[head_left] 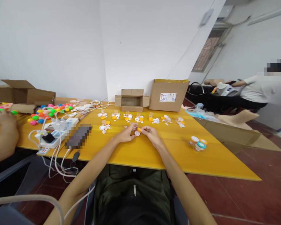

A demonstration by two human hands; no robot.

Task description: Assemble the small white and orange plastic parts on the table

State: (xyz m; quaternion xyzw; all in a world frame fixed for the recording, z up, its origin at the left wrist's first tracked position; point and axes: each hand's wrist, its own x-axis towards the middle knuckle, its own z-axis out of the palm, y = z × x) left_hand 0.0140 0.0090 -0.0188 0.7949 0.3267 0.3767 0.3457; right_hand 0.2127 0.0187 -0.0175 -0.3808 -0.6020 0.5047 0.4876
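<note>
My left hand (127, 134) is over the middle of the table, its fingers curled and its thumb beside a small white round piece (137, 133). What lies inside its grip is too small to make out. Close by, my right hand (150, 133) pinches a small orange lid ring (139, 129) between thumb and fingertips. Behind both hands lie several groups of parts, each with a clear cup (150, 115), an orange ring (114, 117) and white dotted pieces (156, 120). Several lidded jars (199, 145) stand together to the right, with white, orange and teal tops.
An open small carton (132, 101) and a larger closed box (169, 97) stand against the wall. Left are a power strip (53, 139), cables, a blurred dark device (77, 136) and colourful balls (41, 115). A co-worker's hand (4, 118) is far left; another person sits right.
</note>
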